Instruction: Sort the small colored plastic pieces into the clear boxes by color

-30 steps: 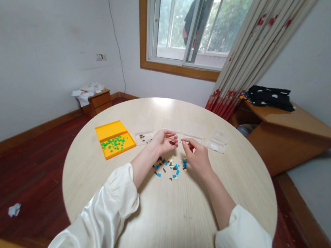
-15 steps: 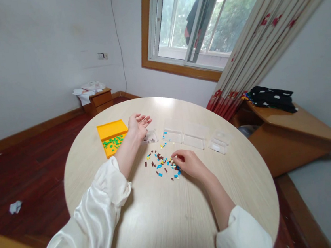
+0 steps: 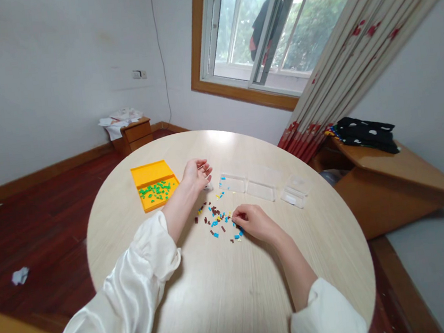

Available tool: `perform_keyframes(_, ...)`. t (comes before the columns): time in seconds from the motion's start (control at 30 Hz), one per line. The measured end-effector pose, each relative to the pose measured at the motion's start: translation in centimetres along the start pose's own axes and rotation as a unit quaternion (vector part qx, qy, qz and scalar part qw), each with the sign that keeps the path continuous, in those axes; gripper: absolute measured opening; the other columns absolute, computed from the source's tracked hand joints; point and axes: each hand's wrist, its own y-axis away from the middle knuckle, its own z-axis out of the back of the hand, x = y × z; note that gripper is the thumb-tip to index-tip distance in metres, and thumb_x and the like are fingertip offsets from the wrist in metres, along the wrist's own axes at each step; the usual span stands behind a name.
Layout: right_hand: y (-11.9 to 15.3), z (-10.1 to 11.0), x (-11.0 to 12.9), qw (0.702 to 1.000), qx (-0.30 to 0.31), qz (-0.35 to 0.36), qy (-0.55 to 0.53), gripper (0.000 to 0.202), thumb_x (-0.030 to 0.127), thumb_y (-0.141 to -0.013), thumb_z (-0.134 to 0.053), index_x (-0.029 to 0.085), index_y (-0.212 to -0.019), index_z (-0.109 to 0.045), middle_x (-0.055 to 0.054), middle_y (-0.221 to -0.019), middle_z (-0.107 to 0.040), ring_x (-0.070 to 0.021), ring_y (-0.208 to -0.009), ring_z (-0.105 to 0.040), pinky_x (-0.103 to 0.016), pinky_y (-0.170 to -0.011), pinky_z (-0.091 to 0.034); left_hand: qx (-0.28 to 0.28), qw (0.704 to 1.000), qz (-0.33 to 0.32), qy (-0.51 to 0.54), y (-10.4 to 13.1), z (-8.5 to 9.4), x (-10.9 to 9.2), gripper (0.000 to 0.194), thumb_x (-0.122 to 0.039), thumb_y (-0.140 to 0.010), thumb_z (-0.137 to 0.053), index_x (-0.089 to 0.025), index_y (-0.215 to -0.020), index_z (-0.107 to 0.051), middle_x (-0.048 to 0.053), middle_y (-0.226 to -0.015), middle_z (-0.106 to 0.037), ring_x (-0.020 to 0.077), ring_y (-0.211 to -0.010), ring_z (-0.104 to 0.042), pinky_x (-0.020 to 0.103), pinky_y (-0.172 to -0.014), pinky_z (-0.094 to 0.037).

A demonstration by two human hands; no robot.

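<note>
Small brown, blue and yellow building bricks (image 3: 214, 210) lie in a loose pile at the middle of the round table. At the pile's right edge is my right hand (image 3: 253, 220), its thumb and fingertips pinched together; whatever they hold is too small to make out. My left hand (image 3: 198, 174) hovers beyond the pile, palm turned to the right, fingers loosely curled and apart, with nothing visible in it. It hides most of a clear box (image 3: 209, 187) beneath. A yellow box (image 3: 158, 206) holding green bricks (image 3: 156, 190) stands open left of my left forearm.
Right of my left hand sits a clear plastic box (image 3: 232, 183) with a few blue bricks inside, its other half (image 3: 260, 190) alongside. A smaller clear box (image 3: 293, 197) stands farther right. The round table (image 3: 228, 294) has a curved edge; a tilted wooden cabinet (image 3: 393, 190) stands beyond it.
My left hand has moved right, from over the clear box toward the blue-brick box, and its fingers have curled a little. My right hand stays pinched at the pile, barely shifted.
</note>
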Motion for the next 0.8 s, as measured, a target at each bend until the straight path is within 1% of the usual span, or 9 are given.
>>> perform_keyframes(0.07, 0.0, 0.1, -0.1, 1.0, -0.003, -0.006, -0.011, 0.017, 0.017, -0.079, -0.052, 0.016, -0.074, -0.068, -0.004, -0.07, -0.068, -0.0129, -0.064, -0.059, -0.023, -0.062, -0.04, 0.005, 1.0, 0.019, -0.009, 0.1, -0.2, 1.0, 0.03, -0.032, -0.088, -0.053, -0.015, -0.112, -0.055, 0.009, -0.11, -0.058, 0.0192, -0.095, -0.058, 0.039, -0.081, -0.05)
perform_keyframes(0.13, -0.1, 0.1, -0.2, 1.0, -0.006, -0.008, -0.013, 0.015, 0.017, -0.079, -0.054, 0.016, -0.074, -0.067, -0.004, -0.07, -0.068, -0.0131, -0.064, -0.059, -0.023, -0.063, -0.04, 0.01, 0.999, 0.037, -0.017, 0.2, -0.4, 1.9, 0.017, -0.027, -0.085, -0.055, -0.015, -0.096, -0.059, 0.007, -0.091, -0.062, 0.0168, -0.082, -0.059, 0.036, -0.076, -0.049)
perform_keyframes(0.2, -0.1, 0.1, -0.3, 1.0, -0.009, -0.006, -0.008, 0.013, 0.017, -0.078, -0.056, 0.015, -0.072, -0.067, -0.004, -0.071, -0.068, -0.0135, -0.066, -0.06, -0.023, -0.064, -0.04, 0.015, 0.998, 0.049, -0.024, 0.3, -0.6, 2.6, 0.004, -0.02, -0.078, -0.058, -0.016, -0.078, -0.059, 0.004, -0.069, -0.059, 0.0153, -0.068, -0.057, 0.034, -0.07, -0.046)
perform_keyframes(0.27, -0.1, 0.0, -0.3, 1.0, -0.012, -0.008, -0.001, 0.012, 0.017, -0.077, -0.057, 0.015, -0.071, -0.067, -0.004, -0.071, -0.068, -0.0137, -0.066, -0.06, -0.023, -0.064, -0.04, 0.021, 0.998, 0.057, -0.028, 0.4, -0.8, 3.0, 0.005, -0.017, -0.072, -0.059, -0.018, -0.069, -0.055, 0.002, -0.057, -0.054, 0.0147, -0.059, -0.054, 0.033, -0.065, -0.043)
perform_keyframes(0.37, -0.1, 0.0, -0.3, 1.0, -0.018, -0.015, 0.008, 0.013, 0.016, -0.077, -0.056, 0.015, -0.071, -0.067, -0.005, -0.071, -0.068, -0.0138, -0.066, -0.059, -0.023, -0.063, -0.04, 0.028, 0.997, 0.061, -0.033, 0.6, -0.9, 3.1, 0.008, -0.017, -0.07, -0.059, -0.019, -0.065, -0.053, 0.001, -0.053, -0.052, 0.0154, -0.055, -0.053, 0.034, -0.061, -0.041)
perform_keyframes(0.53, -0.1, 0.1, -0.1, 0.998, -0.034, -0.013, 0.041, 0.02, 0.02, -0.082, -0.052, 0.015, -0.07, -0.067, -0.005, -0.072, -0.066, -0.014, -0.067, -0.057, -0.024, -0.063, -0.039, 0.036, 0.997, 0.065, -0.037, 1.0, -0.8, 3.0, 0.005, -0.019, -0.077, -0.057, -0.017, -0.072, -0.057, 0.004, -0.062, -0.057, 0.0172, -0.064, -0.058, 0.035, -0.064, -0.045)
perform_keyframes(0.6, -0.1, 0.1, -0.2, 0.997, -0.046, -0.008, 0.054, 0.021, 0.023, -0.083, -0.052, 0.015, -0.069, -0.066, -0.005, -0.072, -0.064, -0.0141, -0.068, -0.055, -0.025, -0.064, -0.039, 0.038, 0.996, 0.067, -0.038, 1.0, -0.7, 2.9, 0.012, -0.025, -0.084, -0.055, -0.016, -0.089, -0.06, 0.006, -0.082, -0.062, 0.0175, -0.077, -0.06, 0.035, -0.071, -0.049)
perform_keyframes(0.7, -0.2, 0.0, -0.5, 0.997, -0.056, 0.002, 0.048, 0.017, 0.021, -0.081, -0.054, 0.014, -0.068, -0.064, -0.005, -0.076, -0.06, -0.0138, -0.071, -0.054, -0.024, -0.067, -0.04, 0.038, 0.996, 0.064, -0.039, 1.0, -0.9, 2.8, 0.03, -0.032, -0.088, -0.053, -0.016, -0.113, -0.055, 0.009, -0.112, -0.058, 0.0201, -0.097, -0.057, 0.04, -0.081, -0.051)
perform_keyframes(0.8, -0.2, -0.1, -0.9, 0.998, -0.055, 0.001, 0.024, 0.01, 0.013, -0.076, -0.055, 0.015, -0.07, -0.062, -0.004, -0.076, -0.06, -0.0133, -0.072, -0.054, -0.024, -0.068, -0.041, 0.037, 0.997, 0.058, -0.038, 1.0, -1.1, 2.7, 0.031, -0.03, -0.087, -0.055, -0.017, -0.115, -0.054, 0.01, -0.116, -0.057, 0.0221, -0.101, -0.056, 0.043, -0.082, -0.051)
